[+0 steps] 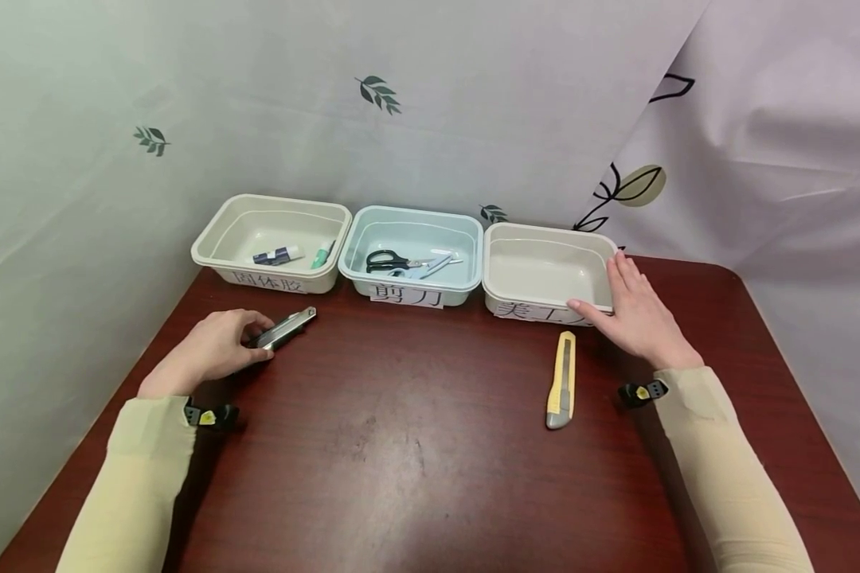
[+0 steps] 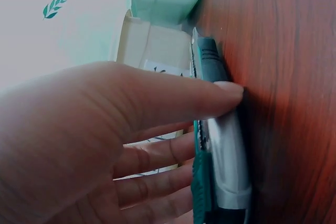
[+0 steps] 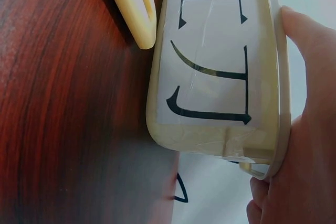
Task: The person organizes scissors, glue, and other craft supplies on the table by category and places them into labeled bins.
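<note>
A silver utility knife [image 1: 289, 327] pinched by the left hand [image 1: 217, 342] could be fumbled if loosely held, the spread right hand [image 1: 641, 314] rested against a bin [image 1: 541, 267].

Pale yellow sleeves [image 1: 139, 469], black wrist cameras [image 1: 632, 396]
</note>
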`<state>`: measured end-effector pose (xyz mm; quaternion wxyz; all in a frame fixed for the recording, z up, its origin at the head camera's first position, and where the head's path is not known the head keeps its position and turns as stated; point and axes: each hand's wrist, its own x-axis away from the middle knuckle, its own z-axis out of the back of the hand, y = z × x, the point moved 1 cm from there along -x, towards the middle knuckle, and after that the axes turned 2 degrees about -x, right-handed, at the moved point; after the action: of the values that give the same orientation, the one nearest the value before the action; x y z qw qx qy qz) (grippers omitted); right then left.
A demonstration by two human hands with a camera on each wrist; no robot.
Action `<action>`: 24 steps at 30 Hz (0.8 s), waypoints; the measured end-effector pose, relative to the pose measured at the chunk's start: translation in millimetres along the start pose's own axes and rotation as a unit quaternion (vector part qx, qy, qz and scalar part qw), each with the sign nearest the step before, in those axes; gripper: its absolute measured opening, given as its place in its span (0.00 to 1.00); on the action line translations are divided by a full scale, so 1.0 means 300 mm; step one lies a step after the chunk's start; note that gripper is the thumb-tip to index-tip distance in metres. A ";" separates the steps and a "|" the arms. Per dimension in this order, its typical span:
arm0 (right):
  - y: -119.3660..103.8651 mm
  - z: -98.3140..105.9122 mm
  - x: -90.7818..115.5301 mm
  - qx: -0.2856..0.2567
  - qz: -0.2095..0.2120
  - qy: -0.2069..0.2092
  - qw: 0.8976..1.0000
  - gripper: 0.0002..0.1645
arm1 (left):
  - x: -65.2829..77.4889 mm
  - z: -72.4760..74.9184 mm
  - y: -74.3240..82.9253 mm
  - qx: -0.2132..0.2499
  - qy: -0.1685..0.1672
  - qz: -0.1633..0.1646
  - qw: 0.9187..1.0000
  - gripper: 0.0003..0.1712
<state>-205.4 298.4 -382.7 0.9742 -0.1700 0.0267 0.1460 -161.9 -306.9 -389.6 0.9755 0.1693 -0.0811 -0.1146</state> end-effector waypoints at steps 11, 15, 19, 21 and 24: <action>-0.001 -0.003 -0.001 0.001 -0.001 0.000 1.000 0.62 | -0.016 -0.013 0.034 0.015 0.019 -0.024 0.999 0.23; -0.003 -0.001 -0.002 0.002 -0.002 -0.001 1.000 0.62 | -0.019 -0.023 0.055 0.024 0.025 -0.041 0.999 0.23; -0.004 0.002 -0.002 0.001 -0.003 -0.001 1.000 0.62 | -0.026 -0.029 0.084 0.027 0.027 -0.057 0.998 0.23; -0.004 0.001 -0.003 0.001 -0.003 -0.001 1.000 0.62 | -0.031 -0.030 0.099 0.026 0.028 -0.064 0.997 0.23; -0.003 0.000 -0.003 0.001 -0.003 -0.002 1.000 0.62 | -0.036 -0.030 0.120 0.023 0.028 -0.073 0.997 0.22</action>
<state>-205.9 297.3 -382.2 0.9749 -0.1688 0.0248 0.1433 -163.5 -268.4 -386.8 0.9623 0.2000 -0.0439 -0.1793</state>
